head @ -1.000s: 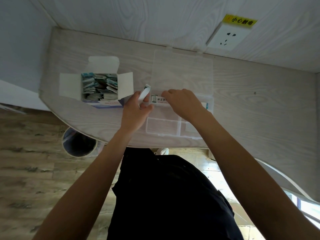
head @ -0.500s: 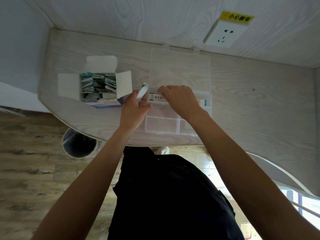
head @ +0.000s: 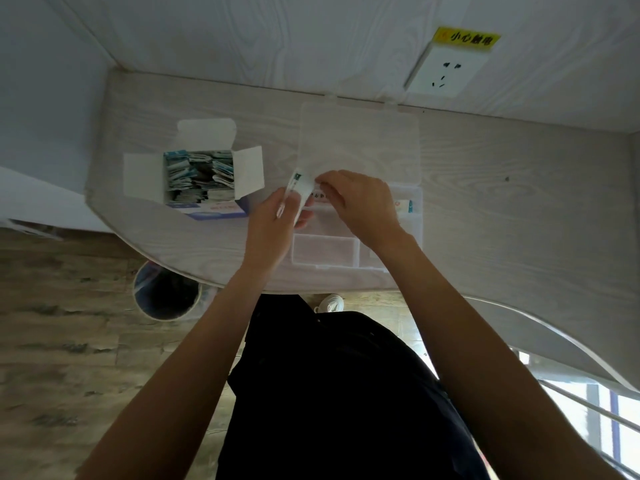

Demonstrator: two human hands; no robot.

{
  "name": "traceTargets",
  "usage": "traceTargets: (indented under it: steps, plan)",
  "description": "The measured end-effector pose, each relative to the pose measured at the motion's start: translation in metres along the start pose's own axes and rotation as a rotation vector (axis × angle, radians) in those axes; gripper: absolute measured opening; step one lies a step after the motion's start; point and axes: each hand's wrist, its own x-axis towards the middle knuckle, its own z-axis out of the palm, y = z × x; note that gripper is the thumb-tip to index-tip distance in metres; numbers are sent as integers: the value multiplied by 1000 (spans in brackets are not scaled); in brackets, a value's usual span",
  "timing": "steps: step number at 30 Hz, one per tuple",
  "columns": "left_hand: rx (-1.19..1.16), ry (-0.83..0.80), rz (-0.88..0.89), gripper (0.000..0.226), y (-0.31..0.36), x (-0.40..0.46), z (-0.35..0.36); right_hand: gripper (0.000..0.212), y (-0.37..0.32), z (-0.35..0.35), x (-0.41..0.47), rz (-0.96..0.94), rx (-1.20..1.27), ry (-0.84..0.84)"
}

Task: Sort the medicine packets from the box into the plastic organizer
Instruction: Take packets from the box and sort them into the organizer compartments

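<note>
An open white and blue cardboard box [head: 194, 178] full of medicine packets stands on the table's left side. The clear plastic organizer [head: 414, 233] lies open to its right, lid [head: 360, 140] folded back toward the wall. My left hand [head: 273, 226] grips a few white packets [head: 300, 184] upright at the organizer's left edge. My right hand [head: 360, 206] pinches the top of those packets from the right, above the organizer's upper row. One packet [head: 403, 205] lies in the upper row, partly hidden by my right hand.
The light wood table [head: 519, 209] has a curved front edge and meets a wall with a socket [head: 445, 72]. A round bin [head: 166, 292] stands on the floor under the table's left front.
My right hand has slid left across the organizer's upper row to meet the packets in my left hand. The left hand stayed nearly in place.
</note>
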Motion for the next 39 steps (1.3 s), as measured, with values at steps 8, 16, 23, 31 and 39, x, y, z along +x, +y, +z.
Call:
traceTargets:
  steps: [8, 16, 23, 31, 39]
  plan:
    - [-123, -138, -122, 16, 6, -1, 9, 14, -19, -25, -9, 654, 965, -68]
    - [-229, -99, -249, 20, 2, 8, 6, 7, 1, -35, -10, 722, 1053, -69]
    - [-49, 78, -137, 7, -4, 11, -11, 16, 17, -28, -12, 629, 693, 5]
    - [130, 62, -31, 34, -1, 19, -9, 10, 6, -7, -4, 485, 178, -91]
    - [164, 66, 18, 6, -5, 25, -8, 6, 33, -34, -14, 506, 469, 16]
